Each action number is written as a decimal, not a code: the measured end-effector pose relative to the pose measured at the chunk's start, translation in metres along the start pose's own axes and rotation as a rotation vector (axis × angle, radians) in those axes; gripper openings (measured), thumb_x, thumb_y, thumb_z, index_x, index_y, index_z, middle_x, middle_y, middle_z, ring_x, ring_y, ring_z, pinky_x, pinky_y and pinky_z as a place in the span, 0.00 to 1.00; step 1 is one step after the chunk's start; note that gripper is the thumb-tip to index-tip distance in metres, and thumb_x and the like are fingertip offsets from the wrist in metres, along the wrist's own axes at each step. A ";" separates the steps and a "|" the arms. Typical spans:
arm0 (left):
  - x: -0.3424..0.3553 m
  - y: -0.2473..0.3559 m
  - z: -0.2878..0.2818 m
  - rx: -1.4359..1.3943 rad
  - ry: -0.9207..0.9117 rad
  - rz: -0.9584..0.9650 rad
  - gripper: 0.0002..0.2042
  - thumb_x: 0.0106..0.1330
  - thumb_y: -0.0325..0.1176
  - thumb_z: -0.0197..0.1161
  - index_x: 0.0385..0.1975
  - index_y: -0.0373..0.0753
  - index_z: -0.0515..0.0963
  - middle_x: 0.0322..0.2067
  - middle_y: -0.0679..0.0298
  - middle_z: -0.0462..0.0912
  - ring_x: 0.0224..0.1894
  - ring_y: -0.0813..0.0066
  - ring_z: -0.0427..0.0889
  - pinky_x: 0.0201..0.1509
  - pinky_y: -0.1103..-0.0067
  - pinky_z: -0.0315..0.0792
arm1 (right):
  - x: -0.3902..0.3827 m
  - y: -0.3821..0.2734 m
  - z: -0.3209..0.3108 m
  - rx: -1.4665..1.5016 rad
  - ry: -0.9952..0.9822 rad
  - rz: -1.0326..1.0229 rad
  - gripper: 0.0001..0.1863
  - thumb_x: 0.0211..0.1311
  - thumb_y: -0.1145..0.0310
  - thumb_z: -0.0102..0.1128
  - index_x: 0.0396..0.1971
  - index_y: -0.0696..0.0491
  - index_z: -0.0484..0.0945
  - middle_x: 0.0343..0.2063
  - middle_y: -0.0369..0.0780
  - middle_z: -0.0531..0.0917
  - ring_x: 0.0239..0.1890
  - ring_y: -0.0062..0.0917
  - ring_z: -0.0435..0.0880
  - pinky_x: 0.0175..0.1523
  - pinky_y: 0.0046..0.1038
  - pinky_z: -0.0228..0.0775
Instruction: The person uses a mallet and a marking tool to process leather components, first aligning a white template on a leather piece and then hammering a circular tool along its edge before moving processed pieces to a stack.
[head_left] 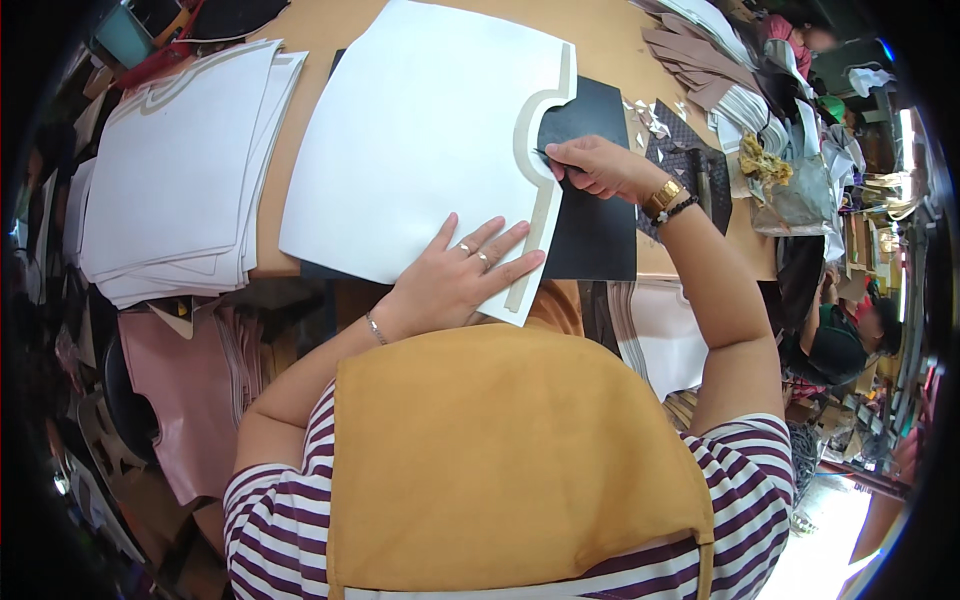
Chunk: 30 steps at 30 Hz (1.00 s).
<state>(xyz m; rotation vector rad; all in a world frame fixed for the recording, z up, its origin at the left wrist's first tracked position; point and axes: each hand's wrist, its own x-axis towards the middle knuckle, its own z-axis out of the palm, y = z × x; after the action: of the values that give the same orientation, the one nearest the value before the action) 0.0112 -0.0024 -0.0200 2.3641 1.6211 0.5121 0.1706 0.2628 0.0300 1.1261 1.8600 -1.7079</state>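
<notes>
A large white sheet (420,130), cut to a shape with a curved notch in its right side, lies on a black board (600,235). Along the notched edge runs a beige strip (525,135). My left hand (462,268) rests flat on the sheet's near right part, fingers spread toward the strip. At the notch, my right hand (600,168) is closed around a small dark tool (548,158), its tip against the edge of the strip. Most of the tool is hidden in my fingers, so its exact kind does not show.
A stack of similar white sheets (180,180) lies at the left of the tan table (610,40). White scraps (652,122) and a dark patterned piece (690,165) are on the right. Brown strips (690,60) are piled at the far right. Pink pieces (175,390) hang below left.
</notes>
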 end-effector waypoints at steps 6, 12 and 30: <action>-0.003 -0.002 0.000 -0.094 0.052 -0.013 0.34 0.66 0.61 0.51 0.71 0.56 0.61 0.74 0.63 0.57 0.73 0.56 0.61 0.71 0.46 0.54 | 0.001 0.017 -0.013 -0.788 0.843 -0.461 0.23 0.69 0.47 0.54 0.36 0.55 0.80 0.27 0.43 0.85 0.28 0.40 0.84 0.34 0.38 0.75; -0.002 -0.002 -0.001 -0.110 0.080 -0.015 0.32 0.67 0.59 0.52 0.71 0.56 0.62 0.74 0.63 0.58 0.73 0.58 0.62 0.71 0.47 0.55 | 0.018 0.021 -0.010 -1.185 1.010 -0.501 0.18 0.68 0.50 0.56 0.36 0.52 0.76 0.28 0.45 0.84 0.29 0.43 0.84 0.33 0.41 0.76; -0.002 -0.002 -0.001 -0.114 0.102 -0.003 0.31 0.68 0.58 0.50 0.70 0.55 0.63 0.73 0.62 0.59 0.72 0.57 0.63 0.70 0.48 0.56 | 0.022 0.021 -0.008 -1.090 0.985 -0.531 0.19 0.71 0.51 0.52 0.33 0.54 0.75 0.27 0.46 0.83 0.30 0.44 0.84 0.35 0.43 0.76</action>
<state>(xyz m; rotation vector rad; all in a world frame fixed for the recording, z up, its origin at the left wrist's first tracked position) 0.0085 -0.0037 -0.0204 2.2863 1.5922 0.7157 0.1750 0.2756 0.0022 1.0250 3.1990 0.0903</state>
